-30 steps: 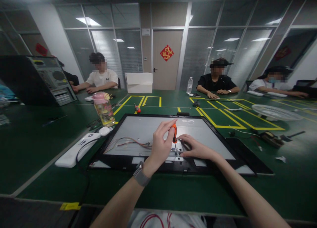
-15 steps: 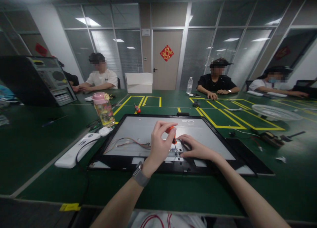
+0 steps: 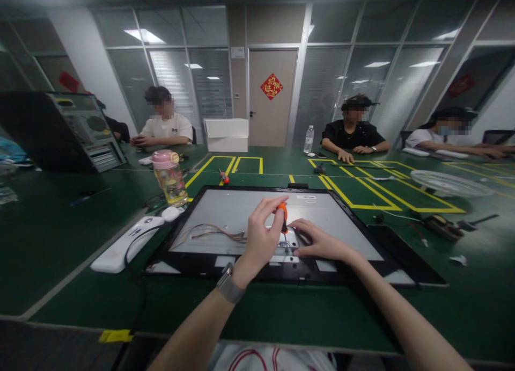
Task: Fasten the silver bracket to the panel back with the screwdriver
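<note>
My left hand (image 3: 263, 234) is closed around the orange handle of a screwdriver (image 3: 284, 218), which stands nearly upright with its shaft pointing down. Its tip meets a small silver metal bracket (image 3: 295, 259) on the back of a flat display panel (image 3: 225, 204) with a black frame. Beside the bracket rests my right hand (image 3: 317, 241), thumb and forefinger apart on either side of the bracket's right part; its other fingers are partly hidden. Thin coloured wires (image 3: 209, 230) run across the panel to the left of my left hand.
Left of the panel are a white power strip (image 3: 120, 247) and a pink-lidded bottle (image 3: 169, 177). A black computer case (image 3: 60, 129) stands farther left. A dark flat strip (image 3: 402, 255) lies at the right. Several people sit across the green table (image 3: 322, 317).
The screwdriver's handle has turned slightly in my left hand and shows more orange. My right hand stays in place. Across the table, a person at the left has raised their hands a little.
</note>
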Tool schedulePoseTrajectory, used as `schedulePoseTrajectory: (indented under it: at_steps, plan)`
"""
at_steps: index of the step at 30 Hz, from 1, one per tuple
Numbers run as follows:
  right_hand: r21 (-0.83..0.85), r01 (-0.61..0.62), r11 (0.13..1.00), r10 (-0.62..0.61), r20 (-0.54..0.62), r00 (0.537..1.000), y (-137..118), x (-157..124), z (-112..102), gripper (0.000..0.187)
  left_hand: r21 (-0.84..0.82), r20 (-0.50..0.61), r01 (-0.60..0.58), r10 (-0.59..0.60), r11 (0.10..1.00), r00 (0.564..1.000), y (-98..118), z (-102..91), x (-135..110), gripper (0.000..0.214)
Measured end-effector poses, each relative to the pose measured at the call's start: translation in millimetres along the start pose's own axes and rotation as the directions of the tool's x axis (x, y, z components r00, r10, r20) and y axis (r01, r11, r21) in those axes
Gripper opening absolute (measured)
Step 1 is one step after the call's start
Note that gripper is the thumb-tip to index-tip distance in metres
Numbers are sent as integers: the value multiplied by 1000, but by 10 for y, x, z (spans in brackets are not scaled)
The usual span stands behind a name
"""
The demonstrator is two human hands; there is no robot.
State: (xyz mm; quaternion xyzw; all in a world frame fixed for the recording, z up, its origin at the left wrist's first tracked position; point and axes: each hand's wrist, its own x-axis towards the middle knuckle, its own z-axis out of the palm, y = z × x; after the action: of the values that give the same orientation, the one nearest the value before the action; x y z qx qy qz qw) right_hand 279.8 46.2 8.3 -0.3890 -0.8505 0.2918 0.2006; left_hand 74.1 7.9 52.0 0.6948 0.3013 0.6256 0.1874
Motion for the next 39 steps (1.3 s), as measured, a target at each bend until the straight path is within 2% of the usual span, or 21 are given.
schedulePoseTrajectory:
  at_steps: [4,9,13,18,21,23,27,32,36,39]
  plan:
    - [-2,0,1000,0,-3,1000,32,3,9,61,15,-42,2,-2,1000,999,16,3,4,20]
    - [-14,16,1000,-16,-5,1000,53,11,12,62,-5,16,-2,2,1000,1000,7,-2,-2,28]
    - [-13,10,1000,-10,-4,1000,44,10,14,62,39,-32,8,-7,999,999,25,-1,-1,20]
    - [-20,18,1000,-18,-9,1000,47,7,16,59,58,5,-74,74,996,997,62,-3,-7,27]
    - [-22,17,1000,-17,-8,1000,40,9,15,61,109,-52,-88,94,990,994,51,2,-17,19]
    - [-20,12,1000,-12,-8,1000,30,11,14,62,113,-65,-85,93,990,994,38,1,-20,19]
    - [-10,21,1000,-21,-11,1000,26,10,14,59,69,-17,-75,76,995,997,33,-4,-17,29]
    - [-4,7,1000,-7,-11,1000,47,10,16,61,95,-64,-46,52,994,997,55,2,-9,19]
    - [-8,5,1000,-5,-9,1000,54,7,20,61,75,-25,-44,46,996,999,55,-3,-13,25]
    - [0,2,1000,-2,-8,1000,56,-13,27,63,73,-34,-45,47,996,998,27,-3,-16,20]
